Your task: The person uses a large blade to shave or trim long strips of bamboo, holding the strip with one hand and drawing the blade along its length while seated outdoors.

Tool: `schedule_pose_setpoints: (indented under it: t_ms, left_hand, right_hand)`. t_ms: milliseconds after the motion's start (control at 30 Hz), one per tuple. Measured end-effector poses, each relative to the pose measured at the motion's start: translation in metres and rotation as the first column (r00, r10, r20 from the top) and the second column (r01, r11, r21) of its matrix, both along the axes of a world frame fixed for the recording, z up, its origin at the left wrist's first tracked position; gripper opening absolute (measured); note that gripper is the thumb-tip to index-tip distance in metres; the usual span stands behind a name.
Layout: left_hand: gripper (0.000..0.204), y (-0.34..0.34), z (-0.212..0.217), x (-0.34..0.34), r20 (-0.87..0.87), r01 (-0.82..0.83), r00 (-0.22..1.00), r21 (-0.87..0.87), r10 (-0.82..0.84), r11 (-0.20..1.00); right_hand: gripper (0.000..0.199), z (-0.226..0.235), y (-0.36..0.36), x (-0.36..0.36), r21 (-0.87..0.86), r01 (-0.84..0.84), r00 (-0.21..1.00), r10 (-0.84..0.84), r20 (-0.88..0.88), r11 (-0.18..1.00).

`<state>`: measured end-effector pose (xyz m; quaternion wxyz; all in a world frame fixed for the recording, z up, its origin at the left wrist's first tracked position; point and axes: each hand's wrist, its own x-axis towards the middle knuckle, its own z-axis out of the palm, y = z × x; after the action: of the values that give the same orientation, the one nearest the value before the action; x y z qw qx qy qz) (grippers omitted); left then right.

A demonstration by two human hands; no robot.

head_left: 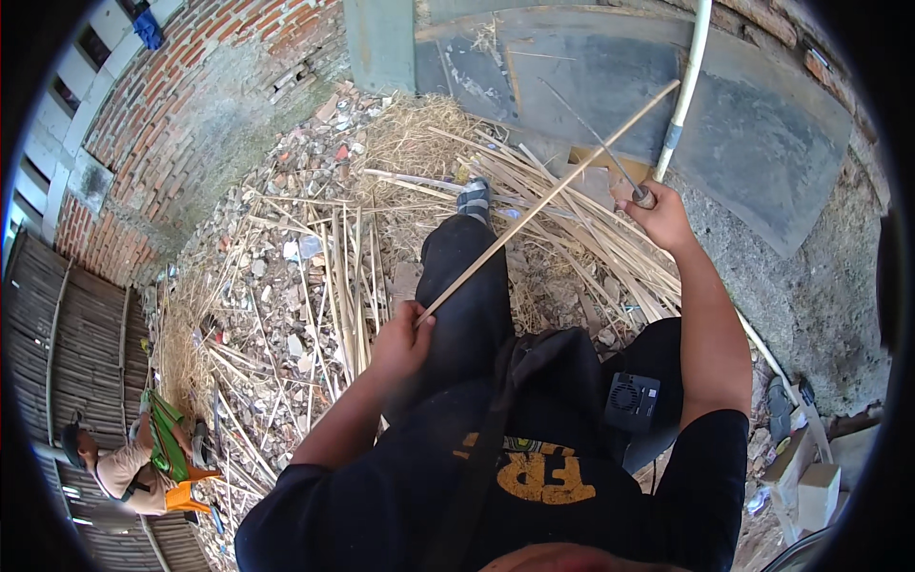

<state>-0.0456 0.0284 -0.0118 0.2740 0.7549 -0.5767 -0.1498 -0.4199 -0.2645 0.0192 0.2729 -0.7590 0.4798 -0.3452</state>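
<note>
My left hand (pixel 400 341) is closed around the lower end of a long, thin bamboo strip (pixel 534 212), above my left thigh. The strip slants up to the right, its far end near a pale pipe. In my right hand (pixel 662 217) is the wooden handle of a knife (pixel 615 162) with a long, narrow blade. The blade points up and left and crosses the strip in view; whether the two touch I cannot tell. A pile of split bamboo strips (pixel 596 253) lies beyond my right knee, and another bundle of strips (pixel 345 276) lies left of my left leg.
Rubble (pixel 276 276) and dry straw (pixel 410 138) cover the ground. The pale pipe (pixel 681 100) leans by grey sheets (pixel 762 143) at the right wall. Another person (pixel 129 462) is at the far left, near a bamboo wall (pixel 91 334). Cardboard boxes (pixel 817 496) stand lower right.
</note>
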Motion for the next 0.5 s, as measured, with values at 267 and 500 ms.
schedule_pose_setpoints:
  t_ms: [267, 500]
  left_hand:
    - [0.023, 0.004, -0.004, 0.004, 0.067, 0.023, 0.998, -0.046, -0.020, 0.999]
    - [0.022, 0.022, 0.007, 0.013, -0.091, 0.098, 0.992, 0.079, -0.091, 0.992]
  right_hand:
    - [0.032, 0.005, 0.007, 0.014, 0.072, -0.075, 0.995, 0.079, -0.053, 0.995]
    - [0.032, 0.011, 0.019, 0.017, 0.039, -0.208, 0.947, 0.211, -0.242, 0.977]
